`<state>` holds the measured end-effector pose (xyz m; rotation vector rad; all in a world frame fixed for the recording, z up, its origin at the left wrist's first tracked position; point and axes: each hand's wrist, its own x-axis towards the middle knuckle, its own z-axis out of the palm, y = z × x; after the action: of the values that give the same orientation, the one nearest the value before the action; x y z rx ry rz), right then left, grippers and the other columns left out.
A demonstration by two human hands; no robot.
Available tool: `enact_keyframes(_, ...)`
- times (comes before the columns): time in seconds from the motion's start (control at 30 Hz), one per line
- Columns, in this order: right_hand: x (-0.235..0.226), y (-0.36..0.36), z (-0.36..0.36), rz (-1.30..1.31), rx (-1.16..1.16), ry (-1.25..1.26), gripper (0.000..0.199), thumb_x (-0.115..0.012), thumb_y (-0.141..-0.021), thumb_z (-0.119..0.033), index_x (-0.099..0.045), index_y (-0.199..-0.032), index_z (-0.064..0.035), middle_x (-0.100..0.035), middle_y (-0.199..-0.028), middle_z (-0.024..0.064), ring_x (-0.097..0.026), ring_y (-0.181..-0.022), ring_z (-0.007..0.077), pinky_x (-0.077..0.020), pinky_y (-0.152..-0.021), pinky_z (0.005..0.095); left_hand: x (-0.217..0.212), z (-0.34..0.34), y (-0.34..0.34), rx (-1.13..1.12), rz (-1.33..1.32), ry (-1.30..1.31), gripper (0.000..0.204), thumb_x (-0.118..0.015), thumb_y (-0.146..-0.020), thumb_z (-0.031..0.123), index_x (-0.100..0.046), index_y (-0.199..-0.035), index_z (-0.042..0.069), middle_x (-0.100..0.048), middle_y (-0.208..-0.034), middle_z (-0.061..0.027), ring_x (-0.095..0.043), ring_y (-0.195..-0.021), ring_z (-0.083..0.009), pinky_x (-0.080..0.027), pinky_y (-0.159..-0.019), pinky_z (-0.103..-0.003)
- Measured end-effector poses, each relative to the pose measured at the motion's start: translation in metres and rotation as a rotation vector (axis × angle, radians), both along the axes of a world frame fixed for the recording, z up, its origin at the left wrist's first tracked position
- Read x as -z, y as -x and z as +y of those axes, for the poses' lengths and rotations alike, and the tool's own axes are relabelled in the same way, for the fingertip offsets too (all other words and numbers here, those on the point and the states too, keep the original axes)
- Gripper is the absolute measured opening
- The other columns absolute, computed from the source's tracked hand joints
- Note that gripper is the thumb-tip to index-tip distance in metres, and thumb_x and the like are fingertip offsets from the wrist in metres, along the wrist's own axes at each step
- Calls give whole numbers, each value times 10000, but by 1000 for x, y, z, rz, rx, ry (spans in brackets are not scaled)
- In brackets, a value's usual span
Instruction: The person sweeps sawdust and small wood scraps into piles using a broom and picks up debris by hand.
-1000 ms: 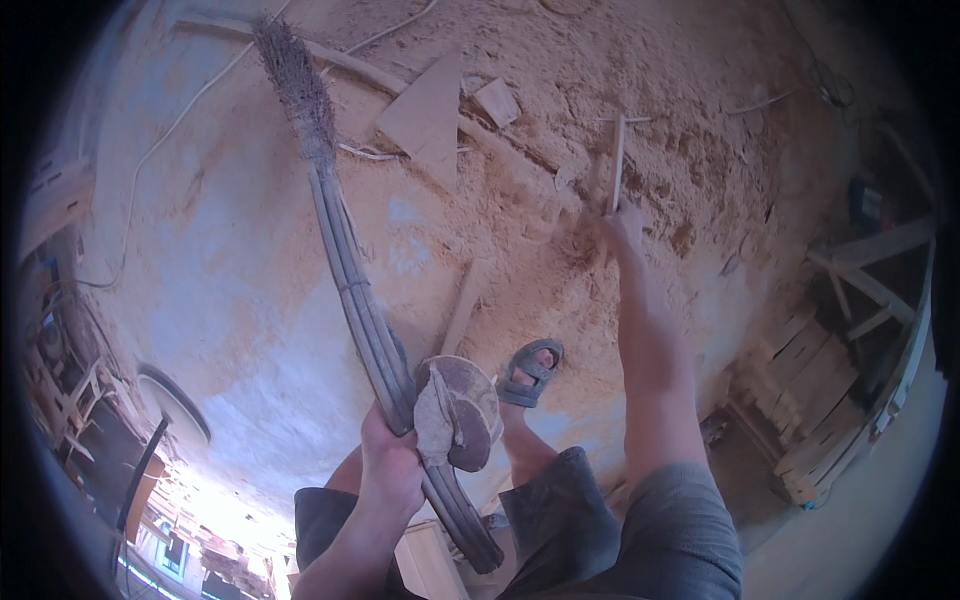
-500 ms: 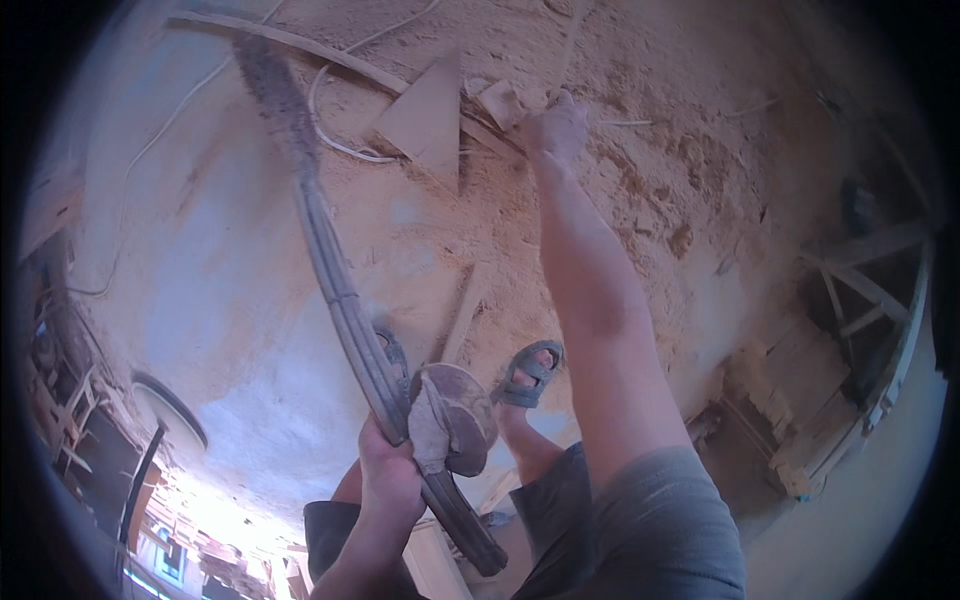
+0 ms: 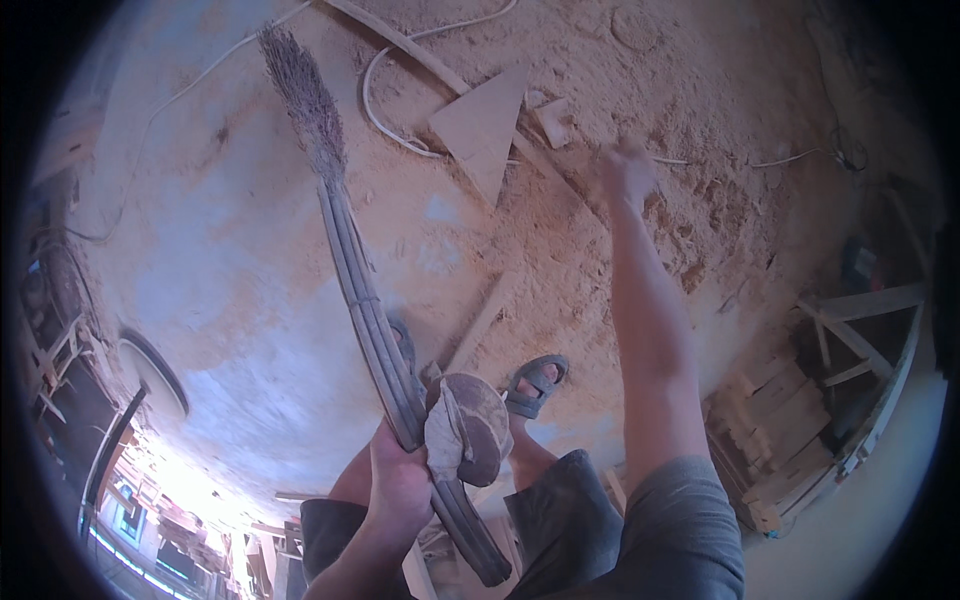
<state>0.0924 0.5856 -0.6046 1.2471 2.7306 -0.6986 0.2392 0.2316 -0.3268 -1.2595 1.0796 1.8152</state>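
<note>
My left hand (image 3: 402, 480) is wrapped round the handle of a long broom (image 3: 358, 290), made of bundled sticks with a bushy end pointing far left. A round, brownish disc-like thing (image 3: 483, 425) with a pale crumpled piece (image 3: 443, 437) sits against the handle beside this hand; I cannot tell how it is held. My right arm reaches out over sawdust, and my right hand (image 3: 628, 178) is blurred, its fingers hard to make out. Nearest to it are a small wood block (image 3: 553, 122) and a triangular board (image 3: 484, 128).
A long wooden strip (image 3: 410, 45) and a pale cable (image 3: 373, 105) lie across the sawdust-covered floor (image 3: 690, 80). My sandalled foot (image 3: 538, 383) stands below. Wood pieces (image 3: 770, 430) and a frame of slats (image 3: 870, 310) are at the right; a round-edged object (image 3: 155, 370) is at the left.
My right hand has moved right and nearer, away from the wood block and triangular board. The view has shifted, and the broom remains in my left hand.
</note>
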Motion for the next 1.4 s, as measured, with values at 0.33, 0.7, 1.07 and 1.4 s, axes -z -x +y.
enact_keyframes(0.33, 4, 49, -88, -97, -327, -42, 425, -704, -778, -203, -670, -1196, -137, -564, -1185, 211, -578, -1089, 402, -501, -893, 459, -5, -1, 8, 36, 49, 83, 337, -571, -948, -23, -524, -1281, -44, -651, -1135, -129, -680, -986, -209, -571, -849, -337)
enact_keyframes(0.7, 7, 64, -188, 48, -301, -366, 602, -734, -751, -246, -554, -1264, 11, -561, -1219, 255, -603, -1060, 406, -508, -907, 440, -18, -6, 14, -41, 14, 51, 315, -568, -953, -12, -537, -1265, -45, -668, -1091, -115, -687, -944, -202, -576, -822, -330)
enact_keyframes(1.07, 60, 45, -97, 239, 2, 475, 1012, -797, -663, -221, -309, -1530, -38, -629, -1208, 243, -623, -1094, 387, -480, -971, 413, -8, -8, 1, 8, 54, 16, 323, -551, -968, 20, -528, -1284, -47, -667, -1096, -123, -693, -944, -218, -585, -811, -342)
enact_keyframes(1.4, 16, 49, -186, 114, -248, -49, 953, -808, -694, -231, -335, -1468, 63, -531, -1339, 239, -448, -1277, 403, -308, -1110, 462, -19, -8, 15, -81, 61, -36, 376, -562, -948, -10, -490, -1313, -65, -644, -1150, -156, -684, -990, -240, -582, -844, -363)
